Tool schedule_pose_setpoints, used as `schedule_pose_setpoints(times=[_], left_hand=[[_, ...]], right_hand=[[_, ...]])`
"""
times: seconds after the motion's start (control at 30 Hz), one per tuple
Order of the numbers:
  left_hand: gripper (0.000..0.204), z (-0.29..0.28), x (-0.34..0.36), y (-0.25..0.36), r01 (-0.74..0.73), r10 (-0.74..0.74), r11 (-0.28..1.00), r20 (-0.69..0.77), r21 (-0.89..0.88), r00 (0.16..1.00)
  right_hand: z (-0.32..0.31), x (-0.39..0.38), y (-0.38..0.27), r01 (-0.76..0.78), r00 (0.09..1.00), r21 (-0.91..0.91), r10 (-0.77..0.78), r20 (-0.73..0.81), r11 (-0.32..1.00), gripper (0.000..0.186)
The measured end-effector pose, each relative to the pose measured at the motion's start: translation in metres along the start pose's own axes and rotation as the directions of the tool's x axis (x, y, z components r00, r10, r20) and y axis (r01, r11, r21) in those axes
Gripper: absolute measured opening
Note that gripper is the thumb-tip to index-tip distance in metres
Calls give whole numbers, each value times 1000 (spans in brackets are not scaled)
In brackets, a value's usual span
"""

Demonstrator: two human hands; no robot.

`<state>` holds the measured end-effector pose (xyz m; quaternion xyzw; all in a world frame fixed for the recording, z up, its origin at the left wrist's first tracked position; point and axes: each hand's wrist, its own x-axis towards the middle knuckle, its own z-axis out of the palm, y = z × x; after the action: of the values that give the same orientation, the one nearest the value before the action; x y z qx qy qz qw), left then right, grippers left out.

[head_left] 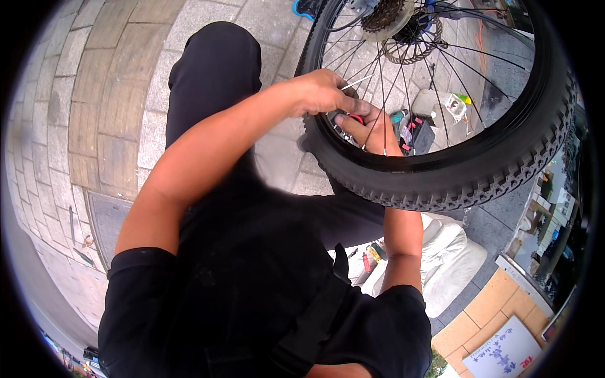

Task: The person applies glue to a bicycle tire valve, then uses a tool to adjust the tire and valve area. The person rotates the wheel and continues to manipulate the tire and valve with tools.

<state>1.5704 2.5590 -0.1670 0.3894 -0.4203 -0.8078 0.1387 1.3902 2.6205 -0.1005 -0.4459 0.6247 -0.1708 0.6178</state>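
Observation:
A bicycle wheel with a knobbly black tyre (435, 192) fills the upper right, its cassette (384, 16) and brake disc (409, 53) at the top. At the rim's left side my left hand (328, 93) is closed, and a thin white stick (358, 82) juts from its fingers. My right hand (375, 131) reaches behind the tyre and shows among the spokes. Its fingers are closed beside my left fingertips, next to a small red curved piece (357, 118). What the right fingers grip is hidden. The two hands touch or nearly touch.
Beyond the spokes, tools and a black box (419, 138) lie on the paving. A white cloth-like cover (450, 258) sits under my right arm, near a red-handled tool (367, 262). A white sign board (504, 353) is at lower right. My left knee (214, 57) rises at upper left.

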Motion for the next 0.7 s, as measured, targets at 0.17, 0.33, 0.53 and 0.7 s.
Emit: schedule_pose_setpoints(times=[0.17, 0.33, 0.53, 0.7], left_hand=[[43, 4, -1, -2, 14, -14, 1000, 12, -24, 1000], [40, 4, 1, -4, -34, 35, 999, -57, 27, 998], [41, 3, -1, -1, -87, 86, 996, 55, 22, 995], [44, 2, -4, 1, -96, 95, 994, 27, 50, 995]], right_hand=[[-21, 7, 7, -138, 976, 46, 128, 174, 989, 33], [-67, 51, 81, -320, 812, 552, -77, 579, 770, 16], [-39, 20, 61, -112, 952, 402, -19, 307, 909, 30], [-9, 6, 43, 61, 998, 71, -58, -37, 996, 21]])
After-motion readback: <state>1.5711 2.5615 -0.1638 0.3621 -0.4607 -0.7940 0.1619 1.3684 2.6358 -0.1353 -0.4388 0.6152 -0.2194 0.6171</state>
